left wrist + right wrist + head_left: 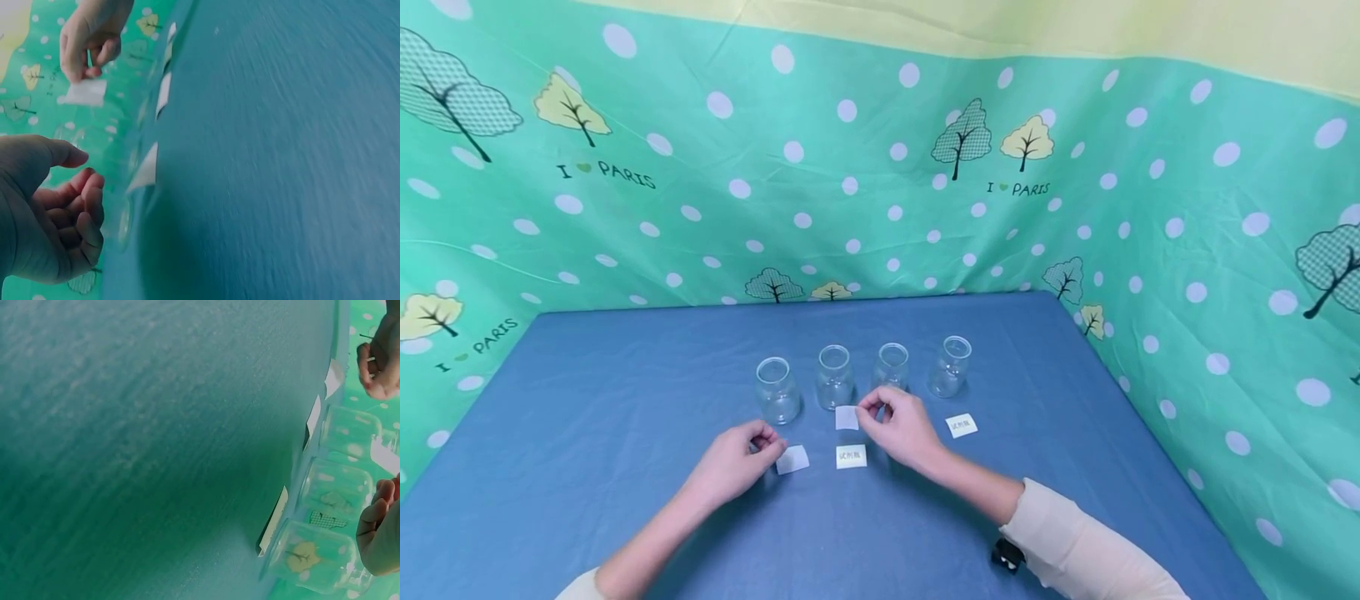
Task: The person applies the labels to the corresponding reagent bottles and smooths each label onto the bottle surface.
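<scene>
My right hand (898,425) pinches a small white paper label (847,417) by its right edge, in front of the middle jars. In the left wrist view this label (87,92) hangs below the fingertips, off the table. Close by a blank-looking label (792,459) on the cloth is my left hand (737,462). Its fingers curl loosely, and in the left wrist view a gap shows between thumb and index finger with nothing held. Several clear glass jars stand upright in a row, the leftmost jar (778,392) just beyond my left hand.
Two labels with writing lie on the blue cloth: a middle label (851,457) and a right label (961,425). The rightmost jar (950,367) stands behind the latter. A small black object (1007,555) is by the right sleeve. Green dotted curtains (850,167) border the table.
</scene>
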`<state>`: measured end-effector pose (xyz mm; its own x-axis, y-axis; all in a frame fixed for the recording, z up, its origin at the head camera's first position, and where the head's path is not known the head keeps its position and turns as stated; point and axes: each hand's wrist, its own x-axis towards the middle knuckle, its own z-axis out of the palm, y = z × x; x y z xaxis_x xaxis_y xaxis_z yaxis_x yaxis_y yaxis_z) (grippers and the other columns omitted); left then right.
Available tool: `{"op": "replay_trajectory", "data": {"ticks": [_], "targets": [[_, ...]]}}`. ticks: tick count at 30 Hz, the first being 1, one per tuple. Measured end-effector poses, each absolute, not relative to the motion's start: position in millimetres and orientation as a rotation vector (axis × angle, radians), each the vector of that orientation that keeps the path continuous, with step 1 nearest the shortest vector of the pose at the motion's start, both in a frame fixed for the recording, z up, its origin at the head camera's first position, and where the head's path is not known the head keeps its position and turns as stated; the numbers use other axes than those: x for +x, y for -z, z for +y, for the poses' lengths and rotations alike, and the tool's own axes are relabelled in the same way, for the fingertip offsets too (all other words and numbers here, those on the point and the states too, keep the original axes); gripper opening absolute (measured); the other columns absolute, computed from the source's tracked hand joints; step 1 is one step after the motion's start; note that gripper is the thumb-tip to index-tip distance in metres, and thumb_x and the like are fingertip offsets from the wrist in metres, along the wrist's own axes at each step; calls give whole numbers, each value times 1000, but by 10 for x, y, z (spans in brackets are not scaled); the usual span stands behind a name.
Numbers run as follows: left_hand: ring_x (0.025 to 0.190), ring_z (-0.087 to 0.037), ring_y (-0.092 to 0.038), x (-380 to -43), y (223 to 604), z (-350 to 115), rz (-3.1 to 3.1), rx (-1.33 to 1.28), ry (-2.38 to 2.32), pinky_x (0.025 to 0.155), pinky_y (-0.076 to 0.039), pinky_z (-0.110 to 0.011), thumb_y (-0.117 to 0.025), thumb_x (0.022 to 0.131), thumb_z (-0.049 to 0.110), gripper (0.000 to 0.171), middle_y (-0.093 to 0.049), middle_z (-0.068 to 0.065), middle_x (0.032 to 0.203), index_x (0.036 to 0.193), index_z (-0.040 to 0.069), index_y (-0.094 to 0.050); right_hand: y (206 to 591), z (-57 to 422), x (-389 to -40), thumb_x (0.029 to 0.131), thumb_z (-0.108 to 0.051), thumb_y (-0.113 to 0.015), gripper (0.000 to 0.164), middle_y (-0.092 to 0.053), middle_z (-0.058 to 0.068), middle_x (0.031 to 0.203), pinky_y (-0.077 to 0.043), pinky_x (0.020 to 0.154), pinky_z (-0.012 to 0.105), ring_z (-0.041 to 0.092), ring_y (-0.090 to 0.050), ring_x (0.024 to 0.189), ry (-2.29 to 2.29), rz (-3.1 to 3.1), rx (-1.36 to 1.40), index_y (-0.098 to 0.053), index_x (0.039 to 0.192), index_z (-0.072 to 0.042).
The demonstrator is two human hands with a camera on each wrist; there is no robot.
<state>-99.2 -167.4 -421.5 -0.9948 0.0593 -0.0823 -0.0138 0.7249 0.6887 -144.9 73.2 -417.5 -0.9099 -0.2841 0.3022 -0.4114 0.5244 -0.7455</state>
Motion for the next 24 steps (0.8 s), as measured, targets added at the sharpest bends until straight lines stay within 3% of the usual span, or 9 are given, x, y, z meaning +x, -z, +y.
{"op": "replay_trajectory", "data": {"ticks": [9,24], "targets": [[66,-9,-51,-1012,4125,-1438,2717,51,-1401,57,-42,-22,-65,86,25,16,-61,0,74,89,10,-65,4186,688,-1395,81,-16,-64,4,-60,-7,74,-41,56,14,15,-56,61,-1137,-2544,714,-68,81,-16],[56,-8,-50,-984,4157,-1312,2576,72,-1651,53,-45,-22,-66,86,20,14,-62,-5,77,93,8,-65,4222,597,-1327,80,-19,-66,4,-62,-6,74,-39,55,9,10,-58,61,-864,-2401,917,-68,83,-18]]}}
